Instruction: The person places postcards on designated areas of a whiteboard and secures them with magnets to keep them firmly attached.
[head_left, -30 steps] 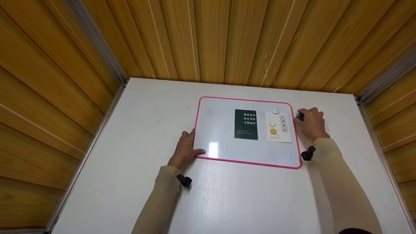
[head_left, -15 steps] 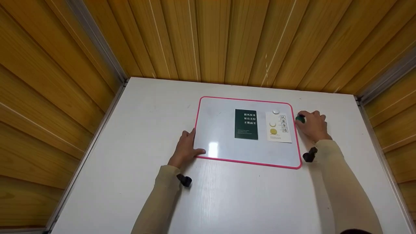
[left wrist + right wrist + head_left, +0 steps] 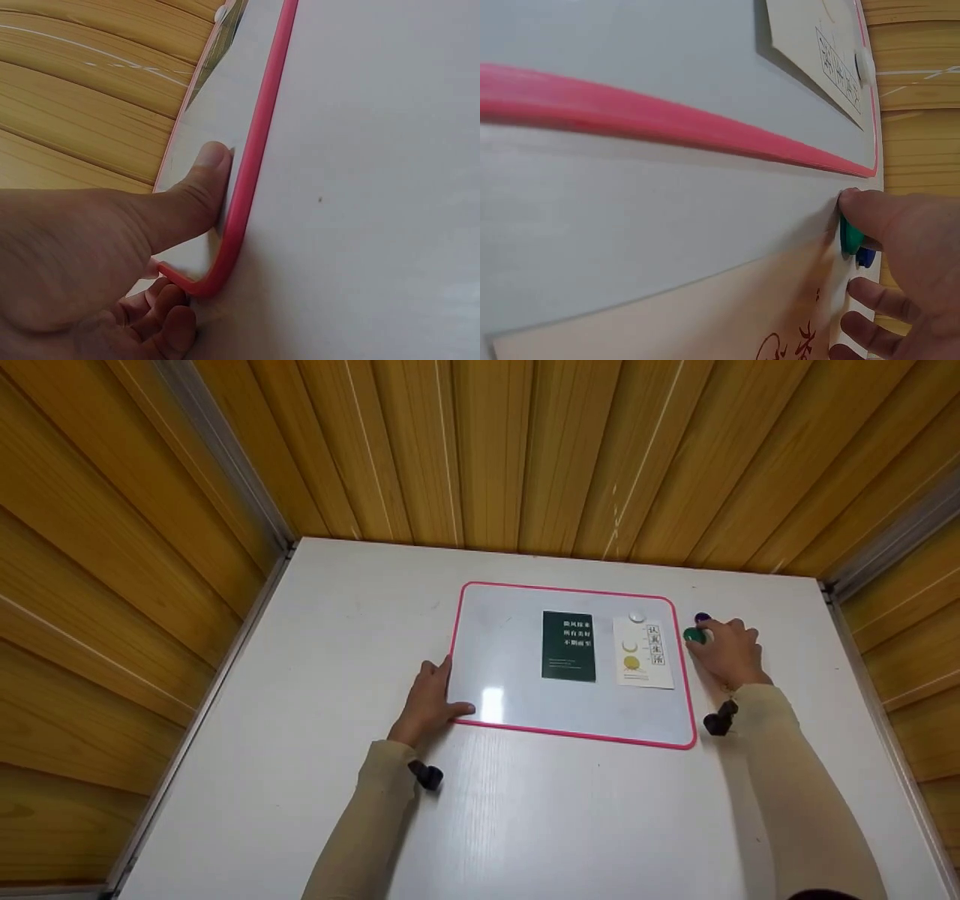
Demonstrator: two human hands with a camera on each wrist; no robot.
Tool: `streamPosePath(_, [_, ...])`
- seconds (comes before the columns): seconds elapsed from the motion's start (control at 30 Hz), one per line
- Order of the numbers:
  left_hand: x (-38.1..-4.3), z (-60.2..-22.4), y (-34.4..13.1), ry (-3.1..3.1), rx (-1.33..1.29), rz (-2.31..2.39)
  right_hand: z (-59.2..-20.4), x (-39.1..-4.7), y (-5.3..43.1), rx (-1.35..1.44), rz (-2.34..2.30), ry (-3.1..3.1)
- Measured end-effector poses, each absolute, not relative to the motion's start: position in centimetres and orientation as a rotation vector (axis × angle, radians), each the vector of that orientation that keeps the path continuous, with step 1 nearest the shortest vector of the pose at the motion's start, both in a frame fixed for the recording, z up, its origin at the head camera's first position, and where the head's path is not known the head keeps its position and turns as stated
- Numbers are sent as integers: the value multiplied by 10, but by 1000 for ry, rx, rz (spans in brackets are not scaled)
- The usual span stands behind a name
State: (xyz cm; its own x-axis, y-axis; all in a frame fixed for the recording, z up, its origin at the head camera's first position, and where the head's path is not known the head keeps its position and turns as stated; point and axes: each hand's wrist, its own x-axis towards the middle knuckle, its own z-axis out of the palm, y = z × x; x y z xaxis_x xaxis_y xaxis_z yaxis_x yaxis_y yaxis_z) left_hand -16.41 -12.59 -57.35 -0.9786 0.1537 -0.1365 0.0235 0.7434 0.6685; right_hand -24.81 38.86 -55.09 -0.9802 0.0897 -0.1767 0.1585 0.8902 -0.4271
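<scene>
Your right hand (image 3: 731,652) seems to pinch the green magnet (image 3: 694,635) between thumb and forefinger, the purple magnet (image 3: 703,618) just beyond those fingertips; your left hand (image 3: 426,701) grips the whiteboard (image 3: 499,649) by its near corner, thumb on its face. Likely you are picking up a magnet; next probably calls for lifting it left of those fingers, towards the magnetless green card (image 3: 568,652)

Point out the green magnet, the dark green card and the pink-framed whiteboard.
Green magnet (image 3: 852,236): right wrist view, on its visible green cap.
Dark green card (image 3: 568,648): head view, middle of its printed face.
Whiteboard (image 3: 496,643): head view, on its bare white surface.
</scene>
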Motion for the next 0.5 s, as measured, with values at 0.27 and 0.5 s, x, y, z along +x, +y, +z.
streamPosePath(0.27, [-164, -575, -125, 2755, 116, 1082, -553, -249, 390, 213, -656, 2914])
streamPosePath(0.5, [-163, -573, -124, 2744, 110, 1117, -553, -249, 389, 226, -638, 2926])
